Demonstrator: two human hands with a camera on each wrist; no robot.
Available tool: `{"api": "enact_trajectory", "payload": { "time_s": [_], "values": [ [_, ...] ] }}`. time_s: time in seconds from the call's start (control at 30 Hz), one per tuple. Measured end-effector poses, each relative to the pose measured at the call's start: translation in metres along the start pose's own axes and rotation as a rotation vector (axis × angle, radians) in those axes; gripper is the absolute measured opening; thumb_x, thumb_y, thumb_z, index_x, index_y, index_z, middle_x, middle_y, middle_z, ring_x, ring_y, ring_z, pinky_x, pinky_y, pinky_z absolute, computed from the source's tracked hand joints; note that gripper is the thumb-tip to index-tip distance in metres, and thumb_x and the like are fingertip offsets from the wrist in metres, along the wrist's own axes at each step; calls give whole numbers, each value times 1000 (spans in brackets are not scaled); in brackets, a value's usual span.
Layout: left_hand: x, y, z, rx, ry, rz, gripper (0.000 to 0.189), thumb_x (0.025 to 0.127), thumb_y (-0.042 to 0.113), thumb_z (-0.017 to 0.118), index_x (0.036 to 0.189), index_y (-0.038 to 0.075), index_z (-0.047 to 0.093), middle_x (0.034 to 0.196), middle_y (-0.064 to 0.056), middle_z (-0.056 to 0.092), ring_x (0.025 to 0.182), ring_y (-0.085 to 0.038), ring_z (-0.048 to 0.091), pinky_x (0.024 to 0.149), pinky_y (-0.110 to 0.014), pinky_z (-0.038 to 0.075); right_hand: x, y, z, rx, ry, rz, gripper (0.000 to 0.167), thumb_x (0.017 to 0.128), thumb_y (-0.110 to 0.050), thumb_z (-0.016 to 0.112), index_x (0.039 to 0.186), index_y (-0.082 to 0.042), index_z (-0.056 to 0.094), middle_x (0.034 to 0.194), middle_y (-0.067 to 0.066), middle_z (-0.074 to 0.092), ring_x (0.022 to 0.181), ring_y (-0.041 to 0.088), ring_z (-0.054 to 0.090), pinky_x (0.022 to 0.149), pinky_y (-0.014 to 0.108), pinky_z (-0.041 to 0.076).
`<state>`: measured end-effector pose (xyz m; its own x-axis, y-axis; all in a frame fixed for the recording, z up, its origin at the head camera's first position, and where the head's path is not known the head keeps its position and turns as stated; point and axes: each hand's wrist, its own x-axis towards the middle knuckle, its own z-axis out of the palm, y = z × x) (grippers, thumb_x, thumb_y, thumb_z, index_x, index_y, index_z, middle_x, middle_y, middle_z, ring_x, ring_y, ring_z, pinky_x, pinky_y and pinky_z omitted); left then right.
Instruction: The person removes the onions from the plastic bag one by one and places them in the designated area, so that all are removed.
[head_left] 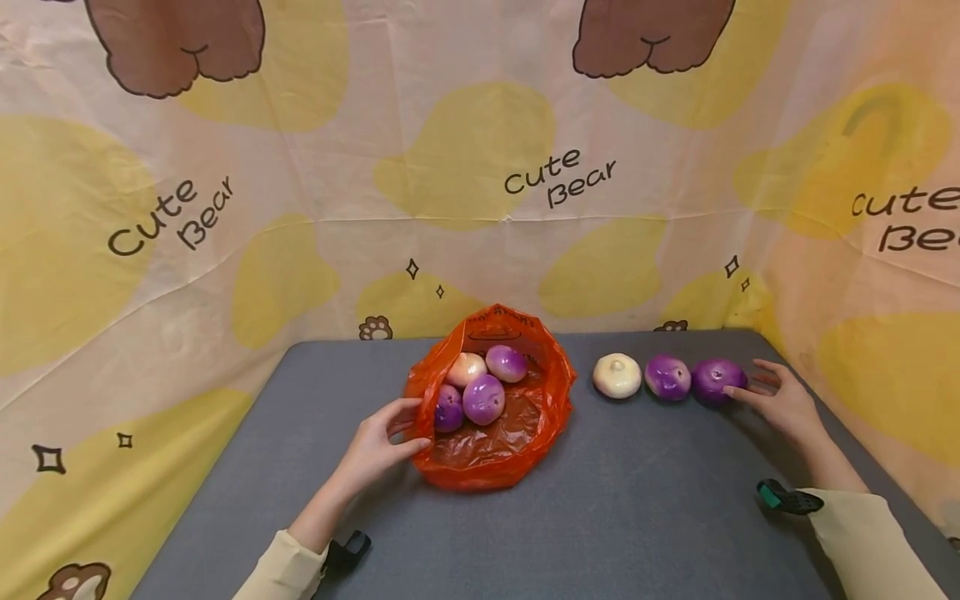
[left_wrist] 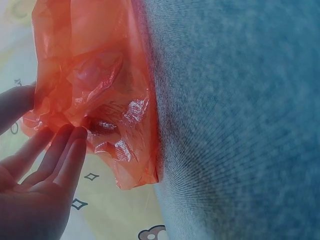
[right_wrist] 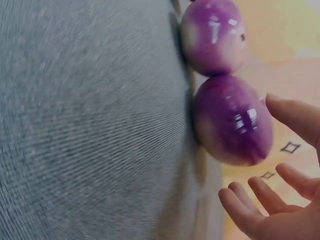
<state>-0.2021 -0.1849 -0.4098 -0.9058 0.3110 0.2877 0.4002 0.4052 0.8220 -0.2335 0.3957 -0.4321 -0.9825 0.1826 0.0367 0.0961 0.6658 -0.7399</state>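
Grey tabletop before us: our left hand, loosely extended, touches a flimsy red bag. Our right hand spreads empty beside the rightmost purple vegetable, likely slick, best cupped round its sides.

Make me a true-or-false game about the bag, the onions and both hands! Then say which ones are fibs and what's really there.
1. Four onions lie in the red plastic bag. True.
2. The left hand touches the bag. True.
3. The bag is tied shut. False: it is wide open at the top.
4. The right hand is at the rightmost purple onion. True.
5. All three loose onions are purple. False: two are purple and one is a white onion.
6. The white onion is in the middle of the row. False: it is at the end nearest the bag.
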Motion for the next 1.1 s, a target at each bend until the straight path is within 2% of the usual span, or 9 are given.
{"api": "enact_trajectory", "payload": {
  "time_s": [0.03, 0.13, 0.27, 0.37, 0.47, 0.57, 0.63, 0.93, 1.1],
  "values": [
    [0, 0, 0, 0, 1, -4, 52, 77, 1, 76, 124, -4, 54, 118, -23, 62, 109, -37, 60, 94, -51, 48, -2, -2, -2, -9, 14, -9, 90, 89, -47, 61, 147, 6, 17, 139, 40, 32, 123, 55, 38, 89, 56, 47],
    [0, 0, -1, 10, -1, -11, 53, 77, 2, 76, 125, -4, 54, 119, -23, 62, 109, -37, 61, 94, -51, 48, -6, -8, -6, -8, 49, -42, 86, 90, -43, 61, 145, 8, 20, 137, 41, 33, 120, 57, 40, 72, 29, 57],
    [0, 2, -1, 24, -6, -19, 53, 77, 3, 76, 125, -4, 53, 120, -22, 61, 109, -36, 60, 94, -51, 48, -9, -20, -11, 5, 92, -71, 81, 90, -40, 61, 144, 8, 24, 136, 41, 35, 118, 58, 41, 57, 1, 40],
    [0, 3, -2, 24, -8, -25, 53, 78, 4, 76, 125, -3, 53, 120, -22, 61, 110, -36, 60, 95, -51, 47, -9, -32, -13, 0, 107, -75, 81, 90, -42, 61, 145, 5, 25, 138, 38, 37, 119, 55, 41, 60, 7, 46],
    [0, 4, -2, 20, -9, -28, 53, 78, 4, 76, 125, -4, 53, 120, -22, 61, 110, -36, 60, 95, -51, 47, -10, -46, -12, 5, 108, -84, 81, 90, -43, 61, 146, 3, 26, 140, 36, 37, 122, 53, 41, 79, 33, 56],
    [0, 5, -2, 14, -9, -27, 53, 77, 3, 76, 125, -4, 54, 119, -23, 61, 110, -37, 60, 95, -52, 47, -13, -60, -10, 23, 112, -113, 78, 90, -42, 61, 145, 1, 27, 141, 34, 38, 124, 52, 40, 92, 59, 43],
    [-1, 5, -2, 9, -5, -24, 52, 77, 2, 76, 124, -4, 54, 119, -23, 61, 109, -37, 60, 95, -52, 47, -15, -71, -7, 39, 120, -135, 77, 89, -41, 62, 145, 0, 29, 141, 32, 39, 124, 51, 41, 95, 64, 37],
    [0, 7, 0, -4, 10, -16, 51, 77, 1, 76, 123, -5, 55, 117, -24, 62, 108, -38, 61, 94, -53, 47, -24, -116, 16, 68, 121, -214, 74, 86, -41, 67, 143, -5, 36, 138, 28, 46, 122, 47, 47, 96, 60, 40],
    [0, 7, 1, -13, 10, -15, 51, 77, 0, 76, 123, -5, 55, 116, -24, 62, 107, -38, 61, 94, -54, 47, -24, -134, 33, 106, 94, -294, 69, 85, -35, 71, 139, -4, 42, 136, 24, 49, 122, 41, 49, 96, 49, 42]
  ]
}}
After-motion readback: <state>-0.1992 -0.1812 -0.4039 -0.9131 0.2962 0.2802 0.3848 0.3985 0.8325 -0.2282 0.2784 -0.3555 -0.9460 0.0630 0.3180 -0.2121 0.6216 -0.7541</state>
